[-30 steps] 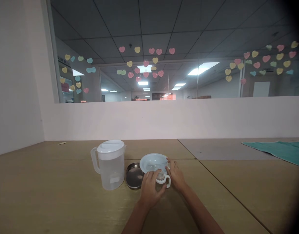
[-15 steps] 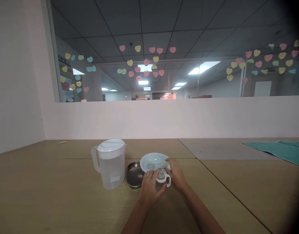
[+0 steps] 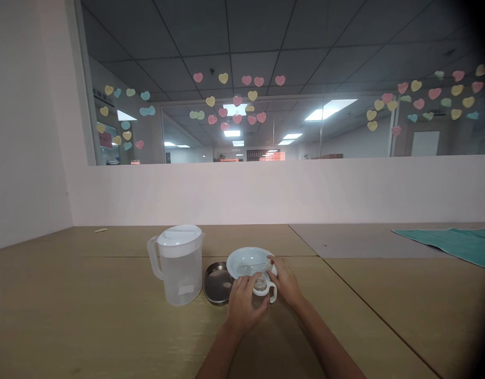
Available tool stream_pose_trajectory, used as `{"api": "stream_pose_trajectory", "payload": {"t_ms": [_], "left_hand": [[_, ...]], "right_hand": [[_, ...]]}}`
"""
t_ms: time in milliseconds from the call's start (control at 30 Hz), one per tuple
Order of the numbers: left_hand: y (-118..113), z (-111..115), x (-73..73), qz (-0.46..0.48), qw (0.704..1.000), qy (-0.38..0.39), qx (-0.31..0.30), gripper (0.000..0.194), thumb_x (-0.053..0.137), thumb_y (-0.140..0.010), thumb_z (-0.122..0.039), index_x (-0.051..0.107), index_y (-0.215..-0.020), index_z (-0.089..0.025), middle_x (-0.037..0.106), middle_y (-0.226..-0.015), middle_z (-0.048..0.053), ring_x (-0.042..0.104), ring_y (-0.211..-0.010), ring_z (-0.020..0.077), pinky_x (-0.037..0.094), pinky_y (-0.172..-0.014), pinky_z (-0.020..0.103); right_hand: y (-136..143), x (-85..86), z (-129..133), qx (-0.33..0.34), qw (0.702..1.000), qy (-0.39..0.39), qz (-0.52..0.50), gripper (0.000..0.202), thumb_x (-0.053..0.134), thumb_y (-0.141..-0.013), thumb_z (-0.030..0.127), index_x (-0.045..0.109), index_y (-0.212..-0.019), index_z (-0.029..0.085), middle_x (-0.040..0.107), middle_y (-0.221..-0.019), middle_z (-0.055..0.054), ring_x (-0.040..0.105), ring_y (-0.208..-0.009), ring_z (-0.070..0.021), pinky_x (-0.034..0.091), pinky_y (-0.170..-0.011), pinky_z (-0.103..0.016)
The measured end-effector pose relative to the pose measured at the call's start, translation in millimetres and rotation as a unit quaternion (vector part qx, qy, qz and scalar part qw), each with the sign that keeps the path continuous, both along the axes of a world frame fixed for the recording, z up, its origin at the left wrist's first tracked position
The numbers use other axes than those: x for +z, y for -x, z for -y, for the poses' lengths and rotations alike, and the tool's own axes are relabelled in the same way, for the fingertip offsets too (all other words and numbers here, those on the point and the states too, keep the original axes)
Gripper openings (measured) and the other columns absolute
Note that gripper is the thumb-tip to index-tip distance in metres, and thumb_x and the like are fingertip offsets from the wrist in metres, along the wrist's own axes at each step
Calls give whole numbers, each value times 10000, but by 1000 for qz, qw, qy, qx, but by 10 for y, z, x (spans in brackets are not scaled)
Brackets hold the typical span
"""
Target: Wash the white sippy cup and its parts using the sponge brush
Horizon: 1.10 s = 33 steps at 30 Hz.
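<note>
My left hand [image 3: 244, 301] is curled round the side of a small glass pot [image 3: 260, 285] with a white collar and a white handle. The pot stands on the table, its handle turned to the right and its mouth uncovered. Just beyond the pot, the fingers of my right hand [image 3: 285, 281] close on a clear piece with a white part [image 3: 274, 270], perhaps a lid; its exact kind is hard to make out. This piece overlaps the near right rim of a pale blue-white bowl [image 3: 236, 256], and I cannot tell whether they touch.
A round metal tray [image 3: 217, 287] lies left of my left hand. Farther left stands a translucent plastic pitcher [image 3: 182, 271] with a white lid. A green cloth [image 3: 459, 242] lies at the far right, and a low wall [image 3: 266, 192] with a window rises behind the table.
Both hands keep almost the same place and grip. The clear piece in my right hand appears tilted very slightly differently; the pot, bowl, tray and pitcher stay put.
</note>
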<state>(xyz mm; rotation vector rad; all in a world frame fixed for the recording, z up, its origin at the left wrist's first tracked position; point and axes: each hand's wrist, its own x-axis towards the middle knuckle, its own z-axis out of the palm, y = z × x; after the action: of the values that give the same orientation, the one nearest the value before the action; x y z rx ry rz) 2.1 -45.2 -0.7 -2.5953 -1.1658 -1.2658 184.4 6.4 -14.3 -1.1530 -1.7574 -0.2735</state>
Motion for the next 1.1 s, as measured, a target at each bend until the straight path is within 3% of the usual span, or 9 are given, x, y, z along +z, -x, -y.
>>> {"api": "stream_pose_trajectory", "payload": {"t_ms": [133, 267, 433, 533, 667, 800, 900, 1100], "left_hand": [[-2, -9, -11, 2, 1000, -3, -1, 477, 552, -779, -396, 487, -1221, -229, 589, -1087, 91, 537, -999, 258, 432, -867, 418], [-2, -1, -14, 7, 1000, -8, 2, 478, 556, -781, -394, 482, -1225, -235, 592, -1085, 86, 541, -997, 255, 435, -866, 419], [-3, 8, -2, 6, 1000, -18, 6, 474, 567, -773, -384, 493, -1217, -235, 599, -1077, 84, 551, -988, 253, 448, -853, 412], [-6, -11, -17, 1, 1000, -24, 10, 481, 570, -769, -382, 495, -1217, -228, 605, -1061, 89, 560, -976, 253, 456, -838, 407], [6, -47, -57, 12, 998, -51, 19, 556, 582, -753, -396, 453, -1258, -201, 610, -1078, 105, 572, -971, 250, 465, -827, 396], [77, -65, -62, 11, 990, -138, 28, 627, 592, -738, -435, 422, -1284, -178, 550, -1202, 145, 515, -1105, 281, 418, -908, 429], [183, -93, -38, 82, 963, -227, 118, 562, 569, -768, -399, 431, -1258, -162, 430, -1316, 175, 397, -1225, 314, 315, -991, 492], [541, -269, 20, 266, 853, -285, 347, 639, 594, -772, -376, 333, -1289, -106, 324, -1324, 220, 272, -1285, 340, 218, -1028, 561]], "right_hand": [[13, 17, 15, -8, 1000, 16, -20, 190, 491, -832, 254, 589, -986, 200, 611, -930, -65, 552, -894, -222, 459, -782, -354], [30, 29, 29, -2, 1000, 7, 8, 196, 460, -862, 283, 643, -914, 233, 588, -1031, -72, 552, -957, -224, 455, -825, -360], [45, 19, 37, 4, 1000, 18, -15, 225, 438, -870, 316, 635, -952, 244, 532, -1128, -81, 562, -980, -219, 477, -787, -337], [58, 12, 40, 15, 997, 41, -71, 235, 479, -839, 344, 553, -1024, 218, 518, -1085, -78, 585, -857, -191, 489, -704, -310], [92, -5, 41, 4, 990, 24, -138, 272, 548, -786, 416, 497, -953, 207, 507, -953, -52, 562, -817, -194, 474, -694, -311], [144, -39, 30, -9, 984, 34, -177, 303, 573, -761, 460, 476, -899, 209, 520, -887, -36, 555, -827, -199, 459, -710, -310], [169, -66, 10, -8, 981, 59, -186, 313, 567, -757, 466, 489, -915, 207, 563, -881, -30, 569, -818, -195, 452, -717, -306], [149, -90, -27, -16, 988, 53, -144, 277, 544, -786, 468, 587, -858, 204, 647, -855, -59, 592, -820, -220, 445, -729, -321]]}}
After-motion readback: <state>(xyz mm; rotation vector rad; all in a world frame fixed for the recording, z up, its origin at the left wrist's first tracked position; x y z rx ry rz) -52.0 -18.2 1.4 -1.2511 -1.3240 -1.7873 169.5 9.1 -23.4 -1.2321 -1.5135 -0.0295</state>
